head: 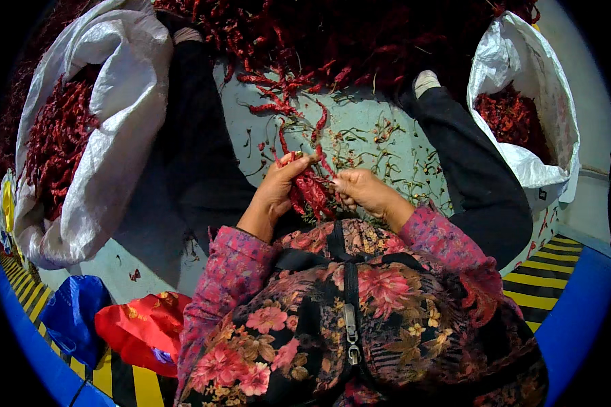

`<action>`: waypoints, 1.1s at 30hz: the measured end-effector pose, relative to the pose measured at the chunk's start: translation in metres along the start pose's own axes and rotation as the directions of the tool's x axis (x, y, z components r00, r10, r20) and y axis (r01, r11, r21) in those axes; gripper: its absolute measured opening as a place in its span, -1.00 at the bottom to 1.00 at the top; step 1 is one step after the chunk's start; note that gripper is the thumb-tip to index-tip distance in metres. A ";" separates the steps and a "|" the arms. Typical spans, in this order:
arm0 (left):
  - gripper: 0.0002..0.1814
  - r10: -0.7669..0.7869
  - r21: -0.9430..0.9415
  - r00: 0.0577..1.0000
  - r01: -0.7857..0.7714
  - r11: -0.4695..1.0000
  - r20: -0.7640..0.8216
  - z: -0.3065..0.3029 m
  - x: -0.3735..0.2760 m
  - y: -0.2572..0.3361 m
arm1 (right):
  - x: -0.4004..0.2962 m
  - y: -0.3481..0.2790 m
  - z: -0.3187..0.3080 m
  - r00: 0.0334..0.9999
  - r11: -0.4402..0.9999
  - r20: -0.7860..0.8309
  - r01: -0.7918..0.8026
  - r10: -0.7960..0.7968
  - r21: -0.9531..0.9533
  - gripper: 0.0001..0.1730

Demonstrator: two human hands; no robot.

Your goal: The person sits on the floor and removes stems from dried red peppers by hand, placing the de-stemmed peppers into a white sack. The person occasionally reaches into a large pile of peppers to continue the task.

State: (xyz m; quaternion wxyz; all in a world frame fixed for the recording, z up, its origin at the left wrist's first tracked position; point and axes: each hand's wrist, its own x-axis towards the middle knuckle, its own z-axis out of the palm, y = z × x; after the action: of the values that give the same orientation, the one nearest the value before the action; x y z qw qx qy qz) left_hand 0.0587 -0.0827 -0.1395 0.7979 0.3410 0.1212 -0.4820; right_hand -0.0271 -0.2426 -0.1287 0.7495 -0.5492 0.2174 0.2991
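Observation:
My left hand [277, 188] grips a bunch of dried red chili peppers [311, 192] in front of my floral apron [305, 315]. Its thumb lies across the top of the bunch, and a few peppers stick out above. Just to the right, the closed fingers of my right hand [364, 191] pinch the near end of a long, wrinkled dried chili [322, 124]. The exact pinch point is partly hidden by the fingers. Between my spread legs, pepper stems [382, 152] are scattered over the pale floor [249, 178].
Ahead rises a large heap of dried chilies [265, 46]. White woven sacks holding red peppers stand open on the left [137, 86] and right [534, 56]. A blue bag [76, 315] and a red bag [137, 330] lie at lower left, near yellow-and-black floor striping [539, 285].

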 end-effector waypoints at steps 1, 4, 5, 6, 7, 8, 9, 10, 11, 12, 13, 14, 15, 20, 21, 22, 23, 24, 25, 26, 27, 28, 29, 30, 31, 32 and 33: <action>-0.84 -0.002 -0.011 1.000 0.002 1.000 0.022 0.005 0.000 0.000 | 0.000 0.005 0.001 0.999 0.999 0.045 -0.013 0.015 -0.048 -0.78; -0.88 -0.006 0.027 1.000 0.006 1.000 -0.005 0.008 -0.006 -0.002 | 0.007 0.011 -0.004 0.997 0.915 0.032 0.082 -0.075 -0.395 -0.77; -0.88 0.011 0.058 1.000 -0.009 0.998 -0.028 0.006 -0.006 -0.003 | 0.008 0.010 -0.007 0.991 0.838 0.046 0.132 -0.127 -0.530 -0.75; -0.87 0.045 0.102 0.998 -0.041 0.994 -0.041 0.003 -0.006 -0.004 | 0.006 -0.002 0.000 0.893 0.686 0.008 0.351 -0.450 -0.638 -0.69; -0.86 0.074 0.147 0.996 -0.066 0.987 -0.048 0.000 -0.005 -0.007 | 0.007 -0.009 0.004 0.881 0.732 -0.065 0.346 -0.469 -0.587 -0.69; -0.85 0.103 0.191 0.993 -0.091 0.977 -0.054 -0.001 -0.005 -0.009 | 0.013 -0.017 0.006 0.866 0.774 -0.139 0.344 -0.481 -0.532 -0.69; -0.85 0.111 0.233 0.993 -0.102 0.967 -0.026 -0.001 -0.004 -0.009 | 0.017 -0.025 0.009 0.845 0.810 -0.219 0.345 -0.488 -0.474 -0.69; -0.85 0.119 0.274 0.993 -0.115 0.955 0.002 0.000 -0.004 -0.010 | 0.017 -0.035 0.015 0.878 0.835 -0.213 0.295 -0.429 -0.464 -0.76; -0.85 0.127 0.314 0.991 -0.130 0.940 0.029 0.000 -0.004 -0.011 | 0.022 -0.036 0.014 0.878 0.825 -0.208 0.291 -0.432 -0.485 -0.77; -0.86 0.131 0.285 0.991 -0.131 0.950 0.020 0.001 -0.005 -0.011 | 0.027 -0.037 0.013 0.878 0.815 -0.202 0.288 -0.434 -0.502 -0.78; -0.87 0.150 0.295 0.989 -0.145 0.945 0.003 0.003 -0.005 -0.010 | 0.031 -0.037 0.013 0.879 0.805 -0.195 0.285 -0.436 -0.520 -0.79; -0.88 0.170 0.305 0.985 -0.158 0.939 -0.014 0.006 -0.005 -0.009 | 0.030 -0.035 0.015 0.831 0.773 -0.207 0.349 -0.517 -0.530 -0.80; -0.88 0.192 0.314 0.981 -0.171 0.934 -0.036 0.008 -0.006 -0.009 | 0.029 -0.034 0.016 0.789 0.693 -0.163 0.396 -0.592 -0.603 -0.80; -0.86 0.205 0.591 0.977 -0.134 0.795 -0.054 -0.004 -0.005 -0.014 | 0.026 -0.031 0.016 0.619 0.378 -0.019 0.454 -0.785 -0.807 -0.78; -0.84 0.198 0.649 0.978 -0.115 0.752 -0.057 -0.004 -0.005 -0.013 | 0.029 -0.027 0.011 0.580 0.297 0.008 0.428 -0.814 -0.854 -0.78; -0.84 0.216 0.636 0.976 -0.162 0.755 -0.009 -0.003 -0.006 -0.014 | 0.033 -0.020 0.008 0.667 0.464 -0.076 0.426 -0.741 -0.777 -0.77; -0.84 0.247 0.688 0.969 -0.187 0.701 0.011 -0.001 -0.007 -0.013 | 0.037 -0.012 0.006 0.749 0.616 -0.144 0.402 -0.647 -0.677 -0.77; -0.84 0.277 0.737 0.960 -0.209 0.643 0.030 0.000 -0.009 -0.012 | 0.038 -0.010 0.007 0.823 0.750 -0.191 0.358 -0.535 -0.557 -0.76; -0.84 0.305 0.781 0.951 -0.229 0.581 0.052 0.002 -0.011 -0.011 | 0.037 -0.007 0.009 0.897 0.907 -0.229 0.309 -0.378 -0.286 -0.77; -0.86 0.312 0.851 0.940 -0.272 0.450 0.136 0.003 -0.014 -0.007 | 0.036 -0.003 0.013 0.954 0.976 -0.215 0.217 -0.210 0.009 -0.78; -0.87 0.393 0.887 0.875 -0.394 0.241 0.282 -0.001 -0.014 -0.007 | 0.034 -0.002 0.018 0.988 0.950 -0.150 0.091 -0.047 0.298 -0.79; -0.88 0.434 0.873 0.790 -0.488 0.016 0.434 -0.007 -0.013 -0.007 | 0.029 -0.006 0.023 0.990 0.950 -0.140 0.024 0.021 0.311 -0.81; -0.88 0.435 0.809 0.688 -0.548 -0.212 0.581 -0.012 -0.012 -0.007 | 0.029 -0.003 0.025 0.990 0.938 -0.135 0.006 0.043 0.345 -0.81; -0.84 0.381 0.818 0.725 -0.528 -0.229 0.574 -0.007 -0.017 -0.003 | 0.029 -0.001 0.026 0.989 0.925 -0.132 -0.009 0.065 0.381 -0.81; -0.85 0.374 0.815 0.724 -0.523 -0.251 0.580 -0.002 -0.021 0.000 | 0.029 0.001 0.028 0.988 0.909 -0.129 -0.025 0.086 0.416 -0.81; -0.86 0.366 0.811 0.724 -0.518 -0.273 0.585 0.003 -0.023 0.002 | 0.028 0.001 0.029 0.980 0.916 -0.167 -0.032 0.107 0.401 -0.81; -0.86 0.362 0.807 0.722 -0.510 -0.298 0.590 0.005 -0.026 0.003 | 0.029 0.002 0.028 0.979 0.936 -0.190 0.005 0.066 0.352 -0.81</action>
State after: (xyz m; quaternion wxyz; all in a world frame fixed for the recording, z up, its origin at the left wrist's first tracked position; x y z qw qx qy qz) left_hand 0.0476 -0.0671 -0.1206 0.4111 0.7925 -0.4405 -0.0942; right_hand -0.0076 -0.2093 -0.1408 0.8049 -0.4306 0.3497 0.2108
